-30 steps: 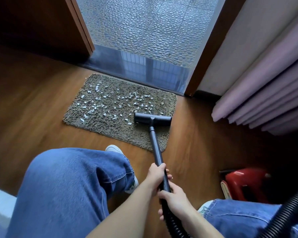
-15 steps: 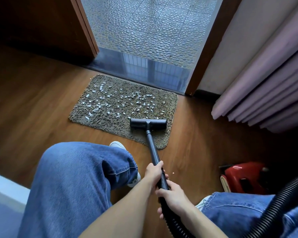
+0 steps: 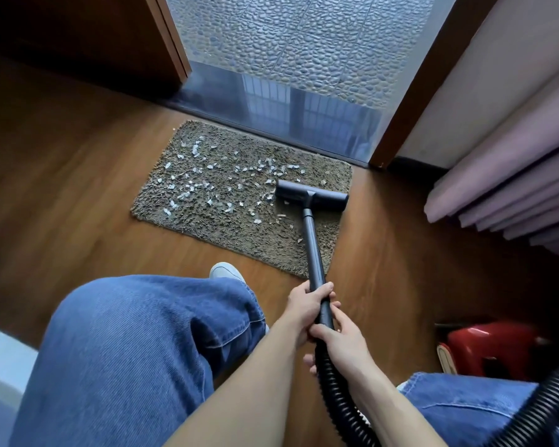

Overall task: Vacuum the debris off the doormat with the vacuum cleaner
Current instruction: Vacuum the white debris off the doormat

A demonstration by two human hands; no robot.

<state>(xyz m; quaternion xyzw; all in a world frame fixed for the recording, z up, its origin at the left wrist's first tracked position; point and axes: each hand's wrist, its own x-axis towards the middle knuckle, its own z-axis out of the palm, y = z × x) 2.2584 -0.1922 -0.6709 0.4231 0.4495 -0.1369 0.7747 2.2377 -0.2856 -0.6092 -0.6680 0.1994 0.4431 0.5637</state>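
While left hand (image 3: 304, 306), right hand (image 3: 342, 345) (two grips) clench one wand (image 3: 313, 243); one littered doormat (image 3: 239, 233).

Nothing for you to read: no legible label, brand, number or sign on vacuum cleaner (image 3: 313, 250), doormat (image 3: 255, 243), door frame (image 3: 410, 91).

Doormat (image 3: 239, 233): one. 
White debris scraps (image 3: 195, 149) on it: dozens, too many and too small to count exactly. 
Floor head (image 3: 312, 196): one. 
Wand (image 3: 313, 250): one. 
Ribbed hose (image 3: 339, 395): one. 
Red vacuum body (image 3: 491, 350): one. 
Hands: two, left hand (image 3: 305, 306) and right hand (image 3: 342, 343). 
Denim knees (image 3: 136, 350): two. 
White shoe (image 3: 225, 272): one plainly seen. 
Curtain (image 3: 513, 175): one.
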